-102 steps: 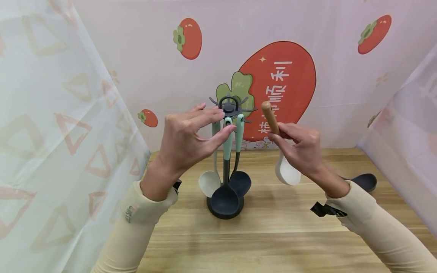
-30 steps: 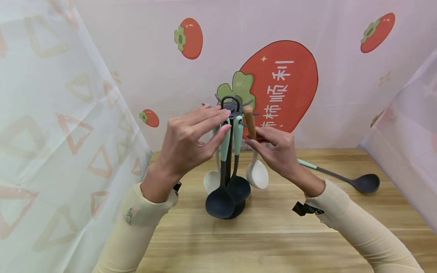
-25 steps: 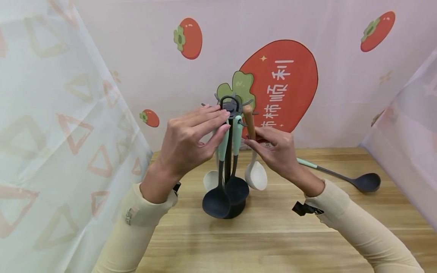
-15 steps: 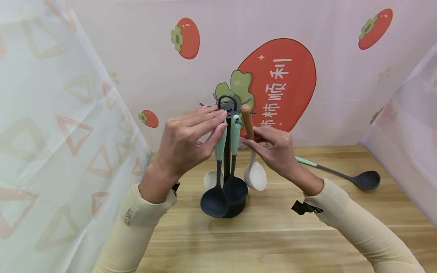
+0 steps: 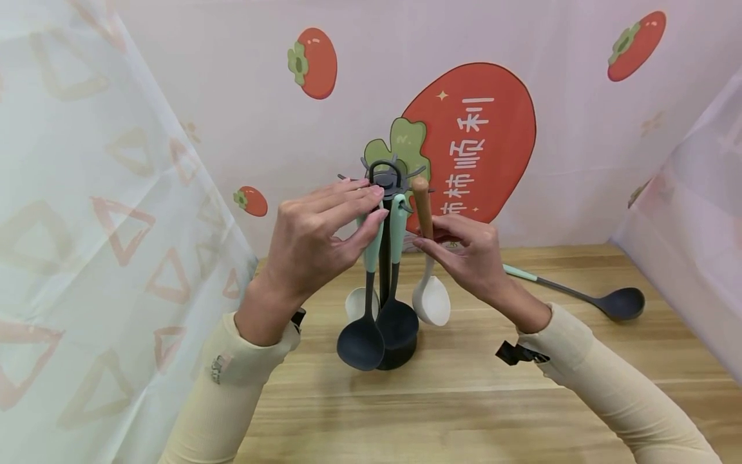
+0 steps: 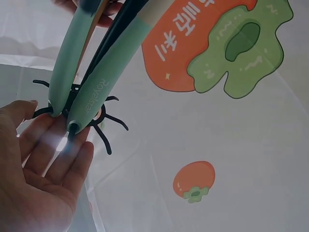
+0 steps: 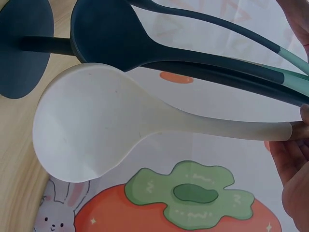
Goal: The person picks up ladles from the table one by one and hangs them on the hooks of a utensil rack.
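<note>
A dark utensil stand with a ring of hooks holds several hanging ladles. My left hand rests its fairly straight fingers against the stand's top; in the left wrist view the hand lies behind the hooks. My right hand pinches the wooden handle of a white ladle, bowl down, its upper end beside the right-hand hooks. Whether it sits on a hook is hidden. Two dark ladles with mint handles, one left and one right, hang in front. A pale ladle hangs behind them.
Another dark ladle with a mint handle lies on the wooden table at the right. The stand's round base sits on the table. A printed cloth backdrop rises behind and at both sides.
My right hand has carried the white ladle leftward to the stand's hooks, then stayed nearly still. The front dark ladles have shifted slightly left. My left hand has stayed at the stand's top.
</note>
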A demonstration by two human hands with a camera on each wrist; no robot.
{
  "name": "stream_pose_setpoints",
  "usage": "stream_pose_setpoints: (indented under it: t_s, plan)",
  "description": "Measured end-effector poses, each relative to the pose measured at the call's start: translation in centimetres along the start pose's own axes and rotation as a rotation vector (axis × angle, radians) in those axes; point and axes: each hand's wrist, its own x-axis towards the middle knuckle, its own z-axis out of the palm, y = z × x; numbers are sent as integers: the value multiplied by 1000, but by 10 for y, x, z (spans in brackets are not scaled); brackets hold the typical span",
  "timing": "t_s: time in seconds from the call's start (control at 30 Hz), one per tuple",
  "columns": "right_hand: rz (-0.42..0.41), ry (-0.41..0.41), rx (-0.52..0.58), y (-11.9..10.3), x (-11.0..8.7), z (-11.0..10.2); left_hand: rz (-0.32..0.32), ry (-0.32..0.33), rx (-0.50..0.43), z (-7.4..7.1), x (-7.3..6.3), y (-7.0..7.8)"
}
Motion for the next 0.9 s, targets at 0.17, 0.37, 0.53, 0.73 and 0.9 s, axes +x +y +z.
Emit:
stream_pose_setpoints:
  t_s: [0.17, 0.37, 0.53, 0.73, 0.9]
  plan:
    - [14, -3, 19, 0, -1, 0, -6, -3, 6, 0, 0, 0]
    - [25, -6, 18, 0, -1, -1, 2, 0, 10, 1, 0, 0]
    - [35, -27, 6, 1, -1, -3, -1, 7, -1, 2, -1, -1]
    - [63, -74, -17, 5, -4, -13, -1, 13, 1, 2, -1, -1]
    - [78, -104, -20, 10, -9, -21, 2, 22, -6, 1, -1, -1]
